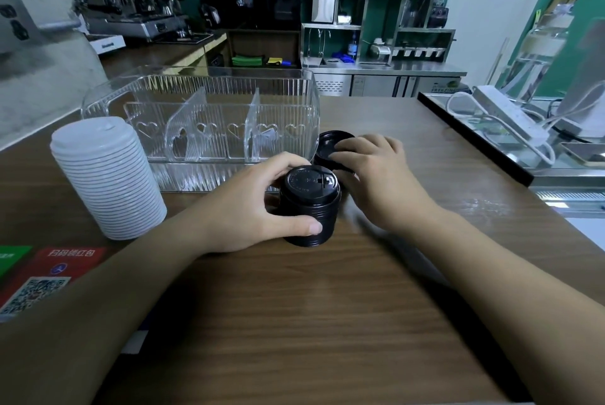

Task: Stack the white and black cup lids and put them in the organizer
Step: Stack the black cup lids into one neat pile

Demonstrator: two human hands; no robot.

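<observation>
Left hand (262, 205) grips short upright stack of black plastic cup lids (309, 208) on the wood-grain tabletop (327, 306), thumb on near side, fingers round the far side; right hand (373, 172) rests palm-down, fingers closing on a loose black plastic lid (330, 146) just beyond-right of the stack, so right hand nearer it. Clear ribbed plastic organizer (203, 116) sits straight beyond left hand, empty compartments open upward; tall white lid stack (104, 175) stands left of that hand, free tabletop toward the body.
</observation>
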